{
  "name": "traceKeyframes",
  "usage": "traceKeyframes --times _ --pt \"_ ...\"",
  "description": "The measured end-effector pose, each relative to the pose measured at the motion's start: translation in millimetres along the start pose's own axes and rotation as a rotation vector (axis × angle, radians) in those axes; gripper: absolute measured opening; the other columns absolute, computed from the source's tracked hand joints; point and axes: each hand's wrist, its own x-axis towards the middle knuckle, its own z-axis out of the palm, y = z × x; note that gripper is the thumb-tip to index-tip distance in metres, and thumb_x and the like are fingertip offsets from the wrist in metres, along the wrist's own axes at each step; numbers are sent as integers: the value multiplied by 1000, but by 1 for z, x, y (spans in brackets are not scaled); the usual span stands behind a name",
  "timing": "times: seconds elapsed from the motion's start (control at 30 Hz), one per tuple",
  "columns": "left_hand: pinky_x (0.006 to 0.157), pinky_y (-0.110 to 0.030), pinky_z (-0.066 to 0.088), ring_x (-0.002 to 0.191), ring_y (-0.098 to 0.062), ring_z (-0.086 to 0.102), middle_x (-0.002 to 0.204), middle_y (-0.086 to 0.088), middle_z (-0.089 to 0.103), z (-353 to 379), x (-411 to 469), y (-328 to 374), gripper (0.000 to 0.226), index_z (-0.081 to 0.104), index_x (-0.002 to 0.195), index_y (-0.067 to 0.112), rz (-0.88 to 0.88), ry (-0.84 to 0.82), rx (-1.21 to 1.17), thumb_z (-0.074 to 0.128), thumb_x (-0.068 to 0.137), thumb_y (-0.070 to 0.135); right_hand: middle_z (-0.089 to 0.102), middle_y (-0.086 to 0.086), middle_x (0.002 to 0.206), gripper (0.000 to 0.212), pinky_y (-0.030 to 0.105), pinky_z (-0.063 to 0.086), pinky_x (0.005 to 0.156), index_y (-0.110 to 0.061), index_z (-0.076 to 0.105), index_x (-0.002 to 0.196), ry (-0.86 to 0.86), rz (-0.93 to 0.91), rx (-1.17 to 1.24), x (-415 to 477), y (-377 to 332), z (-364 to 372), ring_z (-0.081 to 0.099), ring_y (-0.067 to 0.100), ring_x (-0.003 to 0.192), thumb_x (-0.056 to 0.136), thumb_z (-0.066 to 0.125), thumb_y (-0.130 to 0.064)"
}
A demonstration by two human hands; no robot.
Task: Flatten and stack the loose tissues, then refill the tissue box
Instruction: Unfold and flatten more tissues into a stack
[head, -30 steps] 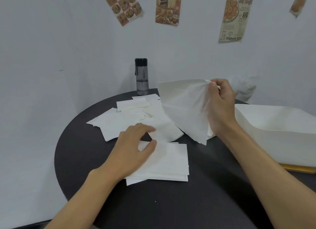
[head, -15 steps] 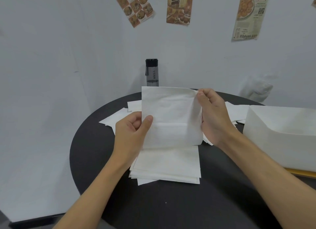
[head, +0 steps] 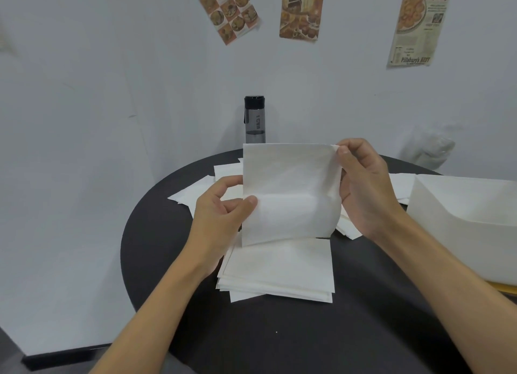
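A white tissue (head: 288,189) hangs upright between both hands above the round black table (head: 167,234). My left hand (head: 221,217) pinches its left edge with thumb in front. My right hand (head: 366,186) pinches its top right corner. Directly below lies a neat stack of flattened tissues (head: 279,270). Loose tissues (head: 195,192) lie spread behind the hands, partly hidden by the held sheet. The white tissue box (head: 461,220) stands open at the right.
A dark water bottle (head: 254,119) stands at the table's far edge against the wall. A crumpled clear plastic wrap (head: 428,150) sits at the back right. Posters hang on the wall. A yellow edge (head: 503,287) shows under the box.
My left hand left the stack and took the tissue's left edge. Both hands brought the sheet over the stack and spread it flat; it now hangs a little lower.
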Motion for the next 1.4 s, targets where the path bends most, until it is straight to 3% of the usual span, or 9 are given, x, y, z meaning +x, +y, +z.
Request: traceKeyframes --times 0.17,0.3,0.43,0.53,0.67,0.83,1.03,1.23,1.4 --pt "67 -34 44 74 -28 55 87 -26 68 -4 1 3 26 74 96 16 19 76 -1 54 99 0 65 14 92 25 41 46 86 -9 55 79 -130 40 128 -2 -8 -4 60 36 95 100 43 -4" --pt "64 -18 43 63 -8 57 74 9 69 -7 0 10 34 74 96 11 17 73 -13 44 101 -6 70 17 106 36 39 46 99 -5 56 74 -163 117 5 -3 -9 -4 63 32 116 103 35 -13" --pt "79 -37 45 81 -20 61 88 1 73 -11 3 13 44 78 88 21 20 55 -37 44 103 -2 69 1 123 29 31 42 94 -8 67 111 -203 268 -198 -4 -5 -4 63 11 117 103 47 -26" --pt "73 -31 44 75 -19 55 82 2 70 -11 4 20 47 79 85 23 31 19 -28 44 103 -2 70 -11 122 31 38 36 100 -28 61 125 -347 345 -306 -6 -5 -6 58 10 122 95 60 -37" --pt "82 -41 45 85 -20 62 93 -1 73 -12 4 27 48 78 85 23 29 3 -21 42 104 -2 72 -4 90 33 15 47 70 -15 65 121 -433 338 -222 -8 -8 -5 64 7 82 89 67 -15" --pt "75 -43 52 84 -27 64 108 -12 75 -12 6 39 23 64 113 19 -90 -32 -135 42 105 18 68 -1 79 22 17 52 68 -4 69 108 -421 332 -238 -9 -9 -5 65 10 74 89 65 5" --pt "80 -39 60 88 -20 71 117 1 69 -14 2 34 43 59 123 33 -62 -106 42 70 91 6 62 6 81 26 22 49 60 -10 67 113 -490 411 -222 -10 -15 -6 61 16 68 90 66 2" --pt "67 -19 51 78 -7 69 120 8 62 -17 3 13 38 63 112 35 -12 -169 430 70 88 6 62 -2 71 34 30 42 69 -33 61 115 -871 372 -901 -11 -10 -17 54 11 64 86 75 -22" --pt "79 -7 42 97 6 59 118 28 58 -15 -2 -10 36 62 111 43 15 -233 635 69 89 15 62 -7 72 39 26 45 73 -34 58 119 -910 348 -1020 -6 -2 -24 54 8 66 84 77 -32"
